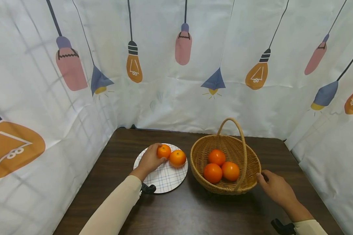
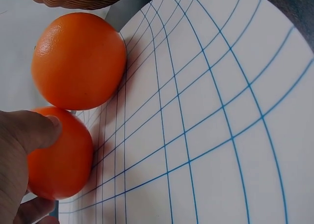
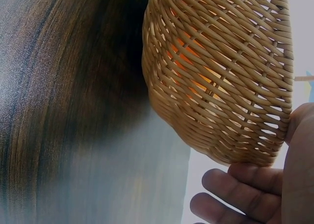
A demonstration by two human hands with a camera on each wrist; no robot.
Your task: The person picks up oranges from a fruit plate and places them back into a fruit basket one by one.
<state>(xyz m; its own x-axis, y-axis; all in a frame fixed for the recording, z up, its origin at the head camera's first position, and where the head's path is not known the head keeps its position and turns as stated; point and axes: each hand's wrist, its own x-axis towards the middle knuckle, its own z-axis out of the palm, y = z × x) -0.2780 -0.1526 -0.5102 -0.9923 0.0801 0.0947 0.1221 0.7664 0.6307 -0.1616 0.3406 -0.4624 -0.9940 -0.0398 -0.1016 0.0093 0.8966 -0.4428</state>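
On a round white plate [image 1: 164,181] with blue grid lines, my left hand [image 1: 149,160] grips an orange [image 1: 163,151] near the far side. In the left wrist view the thumb lies over this orange [image 2: 64,157] and fingertips show beneath it. A second orange [image 1: 177,158] sits beside it on the plate. To the right stands a wicker basket [image 1: 200,166] with a tall arched handle, and several orange-red round fruits [image 1: 213,173] lie inside. My right hand [image 1: 277,189] holds the basket's right rim, thumb at the edge and fingers against the outer wall [image 3: 221,86].
Both plate and basket stand on a dark brown wooden table [image 1: 170,212]. A white curtain [image 1: 170,104] printed with lamps and bulbs hangs behind the table and along both sides. The basket's handle [image 1: 243,153] rises well above its rim.
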